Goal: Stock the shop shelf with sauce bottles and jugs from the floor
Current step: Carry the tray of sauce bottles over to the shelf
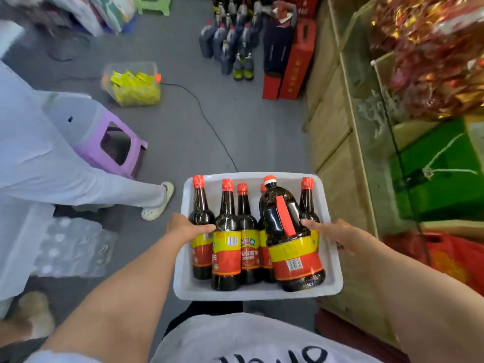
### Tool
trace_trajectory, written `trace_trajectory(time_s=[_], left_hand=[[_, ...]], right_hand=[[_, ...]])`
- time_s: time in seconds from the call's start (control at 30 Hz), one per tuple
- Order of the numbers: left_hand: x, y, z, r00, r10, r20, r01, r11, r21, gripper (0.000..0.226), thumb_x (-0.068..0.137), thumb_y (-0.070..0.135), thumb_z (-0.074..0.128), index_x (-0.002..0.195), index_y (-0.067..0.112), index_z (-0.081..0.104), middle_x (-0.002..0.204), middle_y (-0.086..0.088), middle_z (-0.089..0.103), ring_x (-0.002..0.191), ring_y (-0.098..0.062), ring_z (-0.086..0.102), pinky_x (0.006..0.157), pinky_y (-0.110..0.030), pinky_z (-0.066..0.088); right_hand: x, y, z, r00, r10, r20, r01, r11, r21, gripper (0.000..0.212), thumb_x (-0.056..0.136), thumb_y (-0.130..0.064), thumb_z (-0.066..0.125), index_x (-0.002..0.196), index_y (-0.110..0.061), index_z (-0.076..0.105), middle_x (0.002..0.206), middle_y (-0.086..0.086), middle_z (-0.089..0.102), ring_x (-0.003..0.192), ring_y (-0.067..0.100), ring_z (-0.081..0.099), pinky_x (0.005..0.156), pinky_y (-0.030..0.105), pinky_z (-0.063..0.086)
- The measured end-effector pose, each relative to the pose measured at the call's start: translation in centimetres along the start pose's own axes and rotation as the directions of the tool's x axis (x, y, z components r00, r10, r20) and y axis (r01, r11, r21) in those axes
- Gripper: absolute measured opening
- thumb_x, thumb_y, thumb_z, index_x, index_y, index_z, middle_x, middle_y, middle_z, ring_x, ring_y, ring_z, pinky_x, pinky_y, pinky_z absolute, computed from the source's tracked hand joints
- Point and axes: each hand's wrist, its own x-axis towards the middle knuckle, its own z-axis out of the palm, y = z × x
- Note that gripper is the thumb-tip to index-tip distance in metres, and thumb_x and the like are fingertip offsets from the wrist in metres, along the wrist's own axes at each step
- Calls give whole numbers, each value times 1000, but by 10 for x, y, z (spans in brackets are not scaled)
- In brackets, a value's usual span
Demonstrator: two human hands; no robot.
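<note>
In the head view, a white tray (258,292) is held out in front of the body at both sides. The left hand (183,227) is closed on the tray's left rim, thumb laid against the leftmost of the sauce bottles (227,237). The right hand (337,235) is clamped on the right rim, thumb touching the jug (290,239). Bottles and jug are stood upright in the tray, the jug at front right. More dark bottles (230,40) are seen on the grey floor (235,121) well ahead, beside red boxes (293,64). A wooden shelf (337,142) is at the right
</note>
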Motion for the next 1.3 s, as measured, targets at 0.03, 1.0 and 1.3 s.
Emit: trace_trajectory(time_s=[0.03, 1.0, 1.3], left_hand=[[18, 20, -9, 1000, 13, 4, -13, 1000, 10, 111, 56, 55, 91, 135, -3, 39, 138, -16, 51, 125, -32, 53, 93, -37, 46], [415, 541, -252, 996, -74, -58, 66, 990, -127, 76, 57, 60, 89, 98, 5, 55, 103, -11, 63, 91, -25, 62, 70, -34, 48], [567, 640, -339, 998, -63, -8, 61, 983, -174, 93, 66, 52, 87, 131, -3, 50, 133, -18, 56, 121, -32, 56, 86, -32, 45]], right_hand=[[11, -23, -5, 1000, -3, 3, 3, 1000, 15, 116, 55, -58, 85, 143, 1, 36, 109, 13, 60, 90, 28, 60, 92, 48, 52], [368, -697, -202, 995, -81, 61, 93, 972, -214, 106, 43, -72, 85, 122, -10, 50, 103, 9, 67, 90, 26, 64, 87, 41, 53], [448, -872, -189, 996, -60, 60, 73, 964, -254, 72, 64, -62, 83, 108, -15, 49, 92, 2, 60, 81, 20, 58, 92, 45, 49]])
